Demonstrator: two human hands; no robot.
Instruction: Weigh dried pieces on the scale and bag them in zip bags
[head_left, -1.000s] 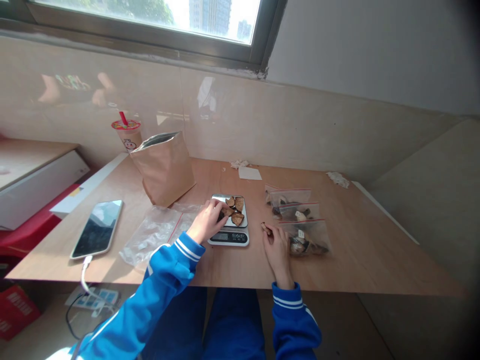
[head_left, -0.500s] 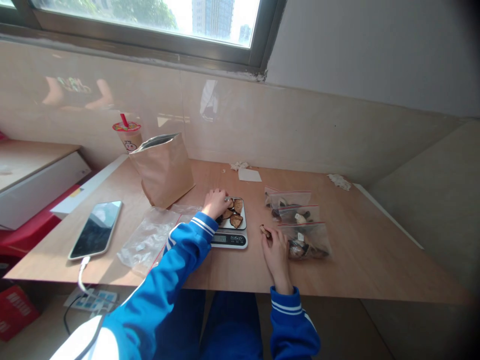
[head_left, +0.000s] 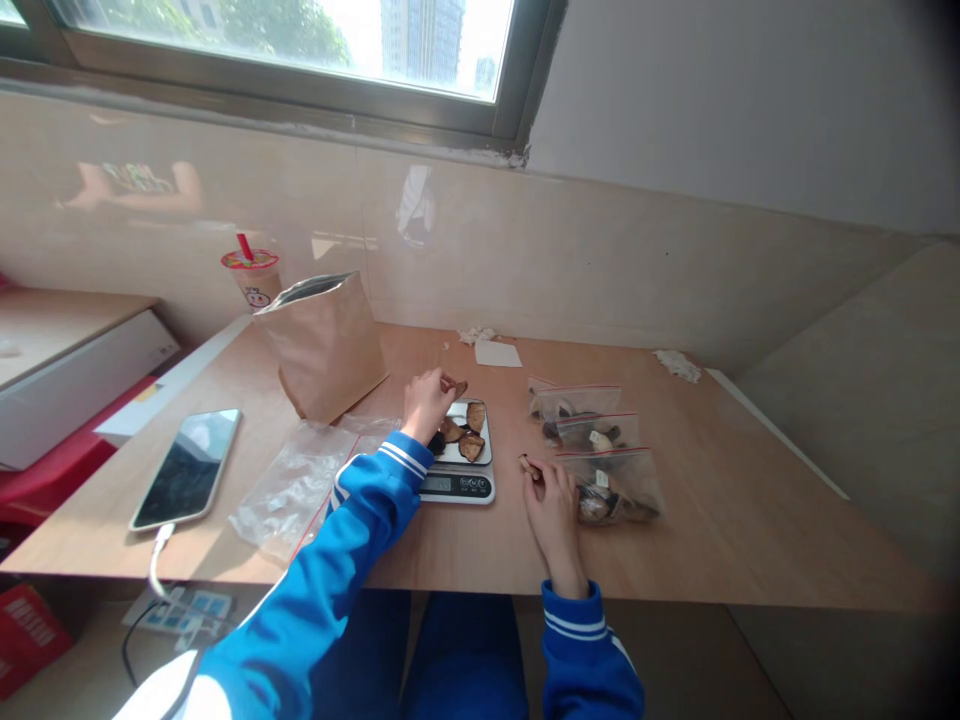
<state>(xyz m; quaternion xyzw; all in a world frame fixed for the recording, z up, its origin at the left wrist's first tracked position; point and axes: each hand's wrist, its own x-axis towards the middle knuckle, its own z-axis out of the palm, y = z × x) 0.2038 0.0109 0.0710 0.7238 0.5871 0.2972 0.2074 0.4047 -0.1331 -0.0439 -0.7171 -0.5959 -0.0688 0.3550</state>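
Clamping a dried brown slice (head_left: 453,386) in the fingers of your left hand (head_left: 427,405) over the silver digital scale (head_left: 457,487), you pinch another slice (head_left: 529,464) in your right hand (head_left: 553,512), within reach.

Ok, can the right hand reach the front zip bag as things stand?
Likely yes: the right hand sits just beside the front zip bag, with nothing between them. Its fingers pinch a small piece, though, so that may need setting down first.

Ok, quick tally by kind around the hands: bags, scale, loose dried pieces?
Silver digital kitchen scale: 1
Brown dried pieces on its pan: 4
Brown dried pieces held, one in the left hand, one in the right hand: 2
Clear red-striped plastic zip bags: 4
Brown kraft paper bag: 1
Total: 12
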